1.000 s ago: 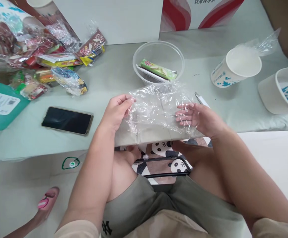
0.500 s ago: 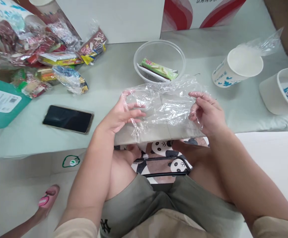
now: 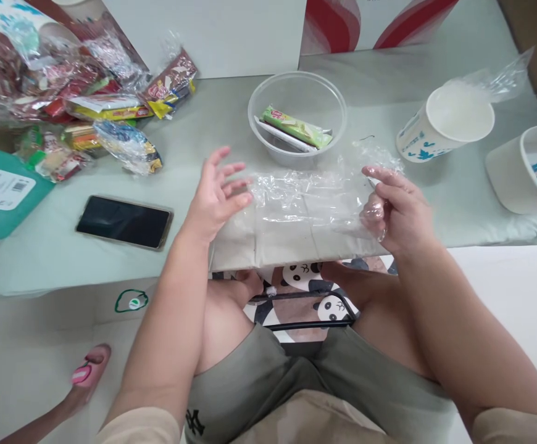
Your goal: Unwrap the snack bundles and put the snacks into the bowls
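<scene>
A clear plastic bag (image 3: 305, 196) stretches crinkled over the near part of the cloth-covered table. My right hand (image 3: 395, 206) pinches the bag's right end between thumb and fingers. At the bag's other end, my left hand (image 3: 220, 194) is open, its fingers spread and slightly curled just beside the plastic. Behind the bag stands a round clear plastic bowl (image 3: 254, 126). Inside it lie a green-wrapped snack bar (image 3: 296, 127) and a white-wrapped one (image 3: 284, 137), partly under the green one.
Left of my hands lies a black phone (image 3: 124, 222), with a heap of packaged snacks (image 3: 87, 105) behind it. A teal box (image 3: 7, 197) is at the left edge. On the right are a paper cup (image 3: 435, 132) and a white tub (image 3: 513, 172). A white carton (image 3: 213, 37) stands behind.
My left hand has come out from the bag's left end and moved slightly left and up. The bag has sunk flatter toward the table. My right hand keeps its pinch, shifted slightly right.
</scene>
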`<action>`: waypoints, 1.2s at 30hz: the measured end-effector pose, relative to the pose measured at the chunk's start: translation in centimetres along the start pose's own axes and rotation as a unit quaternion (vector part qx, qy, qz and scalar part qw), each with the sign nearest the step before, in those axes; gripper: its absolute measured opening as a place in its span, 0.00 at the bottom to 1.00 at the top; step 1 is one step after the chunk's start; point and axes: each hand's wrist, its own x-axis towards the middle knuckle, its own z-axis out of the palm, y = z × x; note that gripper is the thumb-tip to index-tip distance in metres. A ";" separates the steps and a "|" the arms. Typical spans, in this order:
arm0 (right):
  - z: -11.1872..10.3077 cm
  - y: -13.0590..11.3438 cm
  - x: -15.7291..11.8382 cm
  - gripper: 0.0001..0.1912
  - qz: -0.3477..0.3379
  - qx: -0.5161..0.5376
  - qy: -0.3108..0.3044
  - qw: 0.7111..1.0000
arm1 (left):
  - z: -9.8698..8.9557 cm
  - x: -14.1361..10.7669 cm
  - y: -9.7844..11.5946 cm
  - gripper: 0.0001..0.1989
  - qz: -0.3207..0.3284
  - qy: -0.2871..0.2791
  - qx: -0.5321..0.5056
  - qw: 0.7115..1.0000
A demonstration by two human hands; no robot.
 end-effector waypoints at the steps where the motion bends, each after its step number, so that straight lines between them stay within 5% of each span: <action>1: 0.1 0.0 -0.1 0.11 0.000 0.000 -0.010 1.000 | 0.0 0.3 -0.3 0.34 0.040 0.018 0.006 0.999; 6: 0.3 -0.3 -0.4 0.13 0.010 0.005 -0.029 1.000 | 0.9 1.2 -0.6 0.11 0.178 0.076 0.061 0.979; 8: 0.3 -0.4 -0.5 0.14 0.014 0.004 -0.037 0.999 | 1.5 1.0 -0.4 0.10 0.199 0.008 0.134 0.971; 11: 0.4 -0.4 -0.6 0.16 0.016 0.007 -0.060 0.998 | 2.2 0.6 -0.4 0.28 0.152 -0.135 0.303 0.931; 14: 0.3 -0.3 -0.5 0.16 0.018 0.013 -0.079 0.997 | 2.6 0.7 -1.1 0.19 0.126 -0.155 0.377 0.904; 17: 0.1 -0.2 -0.4 0.15 0.024 0.018 -0.083 0.996 | 2.9 1.0 -1.5 0.07 0.135 -0.076 0.340 0.928; 21: -0.3 0.0 -0.2 0.15 0.016 0.023 -0.087 0.996 | 3.4 1.3 -0.6 0.10 0.081 0.077 0.101 0.989; 24: -0.3 0.1 -0.2 0.14 -0.001 0.030 -0.082 0.996 | 3.3 1.7 0.9 0.13 -0.032 0.192 -0.062 0.979; 26: -0.3 0.1 -0.2 0.14 -0.008 0.035 -0.084 0.996 | 3.1 1.9 1.8 0.17 -0.119 0.219 -0.114 0.962; 31: -0.7 0.1 0.0 0.14 -0.014 0.030 -0.106 0.994 | 2.2 0.3 2.4 0.16 -0.205 0.062 -0.081 0.973; 33: -0.8 0.3 0.1 0.16 -0.030 0.038 -0.094 0.994 | 1.6 -0.7 2.1 0.27 -0.181 0.003 -0.024 0.983; 36: -0.8 0.7 0.5 0.20 -0.051 0.059 -0.041 0.996 | 0.8 -2.0 1.8 0.38 -0.101 0.019 0.034 0.994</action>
